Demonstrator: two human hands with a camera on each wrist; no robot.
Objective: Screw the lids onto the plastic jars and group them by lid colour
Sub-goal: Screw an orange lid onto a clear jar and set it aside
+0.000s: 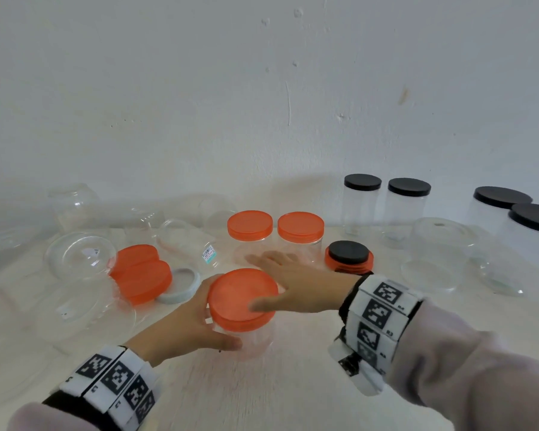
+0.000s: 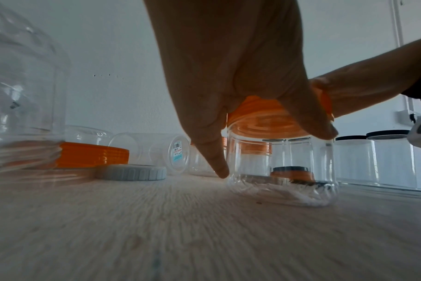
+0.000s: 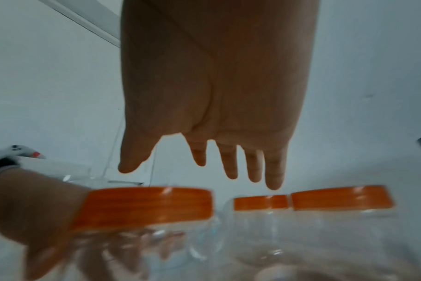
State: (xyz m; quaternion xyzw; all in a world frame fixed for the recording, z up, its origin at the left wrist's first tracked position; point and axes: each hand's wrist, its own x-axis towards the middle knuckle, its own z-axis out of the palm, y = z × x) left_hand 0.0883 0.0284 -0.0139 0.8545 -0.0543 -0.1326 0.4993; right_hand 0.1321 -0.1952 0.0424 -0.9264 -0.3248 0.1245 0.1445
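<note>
A clear plastic jar with an orange lid stands on the table in the middle of the head view. My left hand grips its body from the left, thumb across the front and fingers behind. The left wrist view shows the same hand straddling the jar. My right hand hovers over the lid with straight, spread fingers and holds nothing. In the right wrist view that hand hangs above the lid, clear of it.
Two orange-lidded jars stand just behind. Several black-lidded jars line the back right. A black lid on an orange lid lies right of centre. Loose orange lids, a grey lid and empty clear jars lie left.
</note>
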